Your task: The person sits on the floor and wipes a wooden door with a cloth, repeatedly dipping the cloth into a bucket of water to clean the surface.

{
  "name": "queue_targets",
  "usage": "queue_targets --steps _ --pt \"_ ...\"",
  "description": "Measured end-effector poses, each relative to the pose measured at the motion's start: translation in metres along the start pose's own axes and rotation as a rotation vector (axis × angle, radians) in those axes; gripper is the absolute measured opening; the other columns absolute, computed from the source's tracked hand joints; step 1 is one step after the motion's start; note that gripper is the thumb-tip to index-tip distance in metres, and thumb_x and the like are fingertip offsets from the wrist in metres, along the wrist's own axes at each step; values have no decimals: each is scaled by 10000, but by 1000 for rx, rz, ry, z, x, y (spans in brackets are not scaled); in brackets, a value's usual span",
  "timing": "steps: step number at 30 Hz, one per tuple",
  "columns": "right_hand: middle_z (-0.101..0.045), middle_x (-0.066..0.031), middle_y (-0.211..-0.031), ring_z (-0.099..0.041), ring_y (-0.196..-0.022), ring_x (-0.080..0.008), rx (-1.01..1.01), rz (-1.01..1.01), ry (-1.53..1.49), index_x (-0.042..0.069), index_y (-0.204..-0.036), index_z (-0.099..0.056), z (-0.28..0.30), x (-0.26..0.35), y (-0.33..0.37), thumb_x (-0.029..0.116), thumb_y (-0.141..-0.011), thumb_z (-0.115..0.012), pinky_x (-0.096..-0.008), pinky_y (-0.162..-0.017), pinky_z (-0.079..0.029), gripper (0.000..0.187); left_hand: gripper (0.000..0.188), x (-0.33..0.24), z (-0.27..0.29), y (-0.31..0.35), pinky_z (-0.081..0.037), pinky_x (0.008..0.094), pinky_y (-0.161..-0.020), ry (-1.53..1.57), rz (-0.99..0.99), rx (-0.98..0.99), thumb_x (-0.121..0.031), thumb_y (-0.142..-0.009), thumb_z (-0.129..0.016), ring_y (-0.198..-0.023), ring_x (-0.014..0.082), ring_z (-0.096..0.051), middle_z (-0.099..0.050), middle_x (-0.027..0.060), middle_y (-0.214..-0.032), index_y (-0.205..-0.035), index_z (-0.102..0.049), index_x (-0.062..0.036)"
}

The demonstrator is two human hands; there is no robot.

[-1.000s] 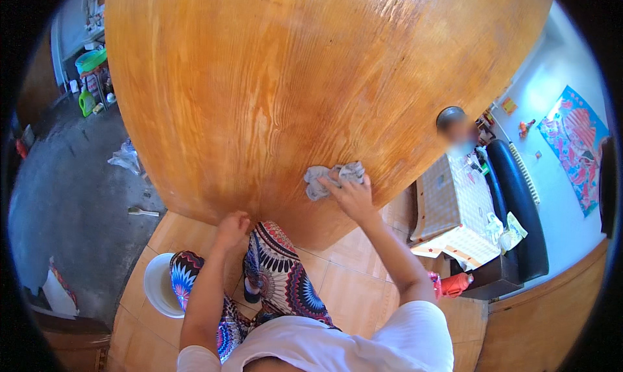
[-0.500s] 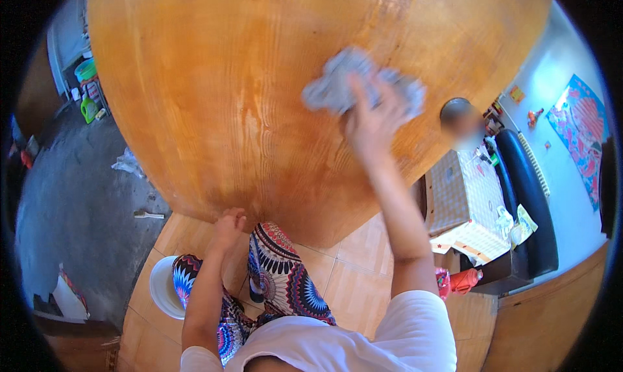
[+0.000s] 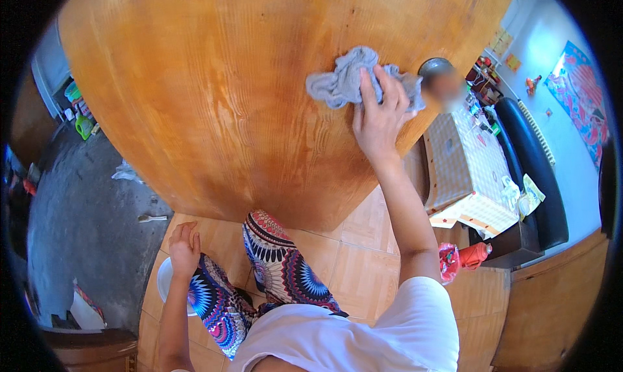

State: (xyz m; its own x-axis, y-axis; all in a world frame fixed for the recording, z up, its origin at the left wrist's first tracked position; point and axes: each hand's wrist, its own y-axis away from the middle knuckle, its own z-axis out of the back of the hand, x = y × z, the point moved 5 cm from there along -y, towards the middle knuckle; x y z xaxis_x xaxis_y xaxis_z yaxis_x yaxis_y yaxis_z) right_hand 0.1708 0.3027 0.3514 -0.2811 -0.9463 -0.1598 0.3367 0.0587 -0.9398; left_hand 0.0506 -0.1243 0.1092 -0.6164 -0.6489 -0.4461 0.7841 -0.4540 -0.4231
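Observation:
My right hand (image 3: 383,116) presses a crumpled grey cloth (image 3: 347,80) against the upright wooden door (image 3: 214,93), close to its round metal knob (image 3: 436,68). The cloth bunches under my fingers and spreads out to both sides of them. The door has an orange-brown varnished grain with glossy streaks. Down at the left, my left hand (image 3: 185,247) hangs beside my patterned trouser leg (image 3: 217,300), its fingers loosely bent and nothing visible in them. Below that hand a white bucket (image 3: 165,282) stands on the tiles, partly hidden by my forearm.
Tan tiles (image 3: 363,268) lie under me, and a dark grey floor (image 3: 84,197) stretches left with a brush (image 3: 152,218) on it. At right are a table with a checked cloth (image 3: 480,158), a black sofa (image 3: 532,158) and a red bottle-like object (image 3: 475,255).
My left hand has moved left and down, away from the door's lower edge to over the bucket. The right hand and cloth have shifted slightly toward the knob.

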Motion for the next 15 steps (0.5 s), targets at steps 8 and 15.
queue_targets --steps 8,15 --pt "-529 -160 -1392 -540 -1249 -392 50 -105 -114 156 -1298 -660 -43 -30 173 -23 -752 -662 -531 -1124 -340 575 155 6 -11 0 -525 453 -818 56 94 3 -93 -923 -632 -925 380 -663 -675 167 -1001 -1055 -695 -41" --pt "-503 -233 -1385 -499 -1269 -421 8 -54 -89 176 -1340 -646 -3 -67 98 30 -746 -677 -557 -1107 -324 612 128 18 -8 5 -532 443 -781 -24 141 20 -80 -929 -627 -879 362 -677 -680 162 -949 -1025 -702 -41"
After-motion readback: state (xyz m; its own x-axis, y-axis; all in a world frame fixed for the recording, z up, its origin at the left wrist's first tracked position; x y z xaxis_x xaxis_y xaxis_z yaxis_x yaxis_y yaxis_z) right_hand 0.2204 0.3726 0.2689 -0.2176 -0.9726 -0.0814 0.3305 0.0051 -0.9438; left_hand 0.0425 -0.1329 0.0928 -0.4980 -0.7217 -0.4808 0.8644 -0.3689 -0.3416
